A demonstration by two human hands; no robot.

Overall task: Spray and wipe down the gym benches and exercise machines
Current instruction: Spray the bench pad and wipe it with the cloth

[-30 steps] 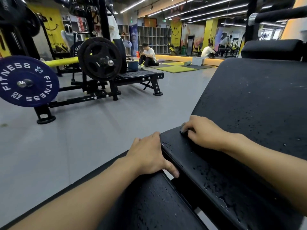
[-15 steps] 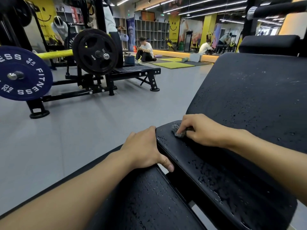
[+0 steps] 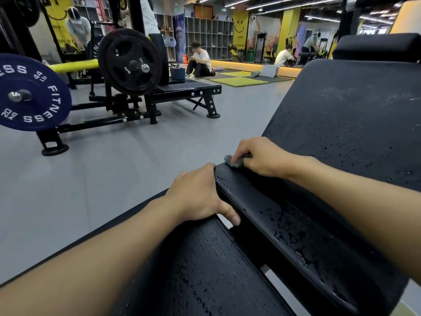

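A black padded bench fills the right and bottom of the head view: a tilted back pad (image 3: pixel 355 124), a narrow middle pad (image 3: pixel 280 222) and a lower seat pad (image 3: pixel 205 270), all beaded with droplets. My right hand (image 3: pixel 262 158) presses a small grey cloth (image 3: pixel 233 161) onto the far left corner of the middle pad, fingers curled round it. My left hand (image 3: pixel 198 197) rests over the left edge of that pad, with its thumb lying in the gap between the pads.
A weight machine (image 3: pixel 127 103) with a black plate (image 3: pixel 129 61) and a blue plate (image 3: pixel 29 92) stands on the grey floor at left. A blue bucket (image 3: pixel 177 73) sits on its platform. A person (image 3: pixel 200 62) sits on the floor beyond, by green mats (image 3: pixel 239 82).
My right hand has shifted slightly along the corner of the middle pad, and the grey cloth shows more from under its fingers. My left hand has stayed on the pad's edge.
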